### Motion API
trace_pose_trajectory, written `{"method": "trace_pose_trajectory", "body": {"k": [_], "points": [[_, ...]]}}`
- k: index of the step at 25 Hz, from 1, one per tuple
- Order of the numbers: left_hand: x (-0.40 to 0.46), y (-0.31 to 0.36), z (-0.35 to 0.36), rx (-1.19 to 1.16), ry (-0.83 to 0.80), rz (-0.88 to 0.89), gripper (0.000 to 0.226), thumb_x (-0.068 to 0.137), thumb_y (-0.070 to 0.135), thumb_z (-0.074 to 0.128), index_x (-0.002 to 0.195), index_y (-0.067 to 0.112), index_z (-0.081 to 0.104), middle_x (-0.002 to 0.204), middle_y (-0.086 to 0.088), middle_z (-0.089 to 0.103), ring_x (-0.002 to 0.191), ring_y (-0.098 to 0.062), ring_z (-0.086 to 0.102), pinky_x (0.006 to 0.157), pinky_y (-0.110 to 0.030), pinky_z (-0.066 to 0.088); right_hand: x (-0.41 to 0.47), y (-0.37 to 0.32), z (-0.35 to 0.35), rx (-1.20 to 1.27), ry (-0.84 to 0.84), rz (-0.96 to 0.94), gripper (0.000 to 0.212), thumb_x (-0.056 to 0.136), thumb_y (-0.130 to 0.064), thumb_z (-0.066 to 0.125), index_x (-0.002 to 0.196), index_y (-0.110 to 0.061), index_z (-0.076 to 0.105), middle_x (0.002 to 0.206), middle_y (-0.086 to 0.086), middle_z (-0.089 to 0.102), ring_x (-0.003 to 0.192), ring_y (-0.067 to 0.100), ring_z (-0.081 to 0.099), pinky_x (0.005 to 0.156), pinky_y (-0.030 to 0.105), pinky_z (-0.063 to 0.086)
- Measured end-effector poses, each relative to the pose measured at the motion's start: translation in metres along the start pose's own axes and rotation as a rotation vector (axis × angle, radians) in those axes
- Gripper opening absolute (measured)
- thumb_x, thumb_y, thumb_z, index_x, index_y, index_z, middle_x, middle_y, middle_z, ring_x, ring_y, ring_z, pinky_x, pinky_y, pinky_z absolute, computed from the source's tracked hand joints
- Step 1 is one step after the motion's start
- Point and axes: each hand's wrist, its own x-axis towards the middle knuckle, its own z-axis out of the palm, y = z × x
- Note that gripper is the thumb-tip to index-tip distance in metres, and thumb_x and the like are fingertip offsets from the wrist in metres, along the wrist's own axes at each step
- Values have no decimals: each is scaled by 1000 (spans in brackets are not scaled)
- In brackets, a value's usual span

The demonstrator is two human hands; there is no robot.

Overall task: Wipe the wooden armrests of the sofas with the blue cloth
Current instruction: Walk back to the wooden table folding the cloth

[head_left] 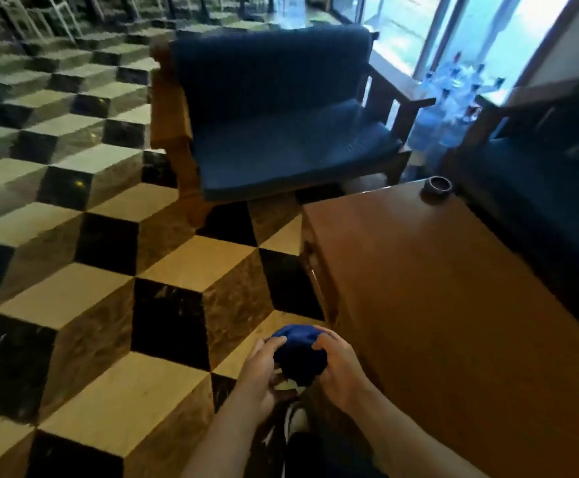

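The blue cloth (300,353) is bunched into a ball low in the middle of the head view. My left hand (258,374) and my right hand (341,365) both grip it from either side, above the floor. A wooden-framed sofa with dark blue cushions (281,132) stands ahead. Its left armrest (169,108) and right armrest (403,93) are bare wood, far from my hands. A second blue sofa (539,181) sits at the right edge, with its wooden armrest (536,94) toward the window.
A wooden coffee table (436,288) fills the right foreground, with a small dark ashtray (439,188) at its far corner. Several clear bottles (453,88) stand by the window. The floor is patterned in black, tan and brown cubes (108,253). My shoe (296,420) shows below my hands.
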Motion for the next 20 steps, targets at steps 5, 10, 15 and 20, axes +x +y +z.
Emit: {"method": "trace_pose_trajectory", "body": {"k": [5,10,15,20], "points": [[138,128,75,145,-50,-10,21,97,24,57,117,19,61,123,-18,61,110,-44,61,83,-57,59,151,-90,20,241,-65,-68,48,88,-17,49,129,4,62,134,37,55,121,49,56,115,64,32],[271,250,136,406,-102,24,21,87,11,66,107,15,65,113,-22,69,99,-41,68,62,-42,61,279,-191,32,116,122,15,43,97,-40,55,130,-13,63,131,22,64,118,36,62,107,52,44],[366,334,205,649,-267,-37,39,73,-11,71,101,16,66,106,-19,74,87,-32,75,59,-34,59,364,-276,29,-81,315,37,59,82,-47,80,127,-17,56,126,9,65,114,25,66,99,51,55],[505,361,263,963,-468,3,63,64,-9,78,113,26,62,115,-8,66,98,-27,71,67,-30,62,488,-286,-5,123,634,7,66,72,-16,91,128,-13,56,126,14,65,111,27,68,98,52,56]]}}
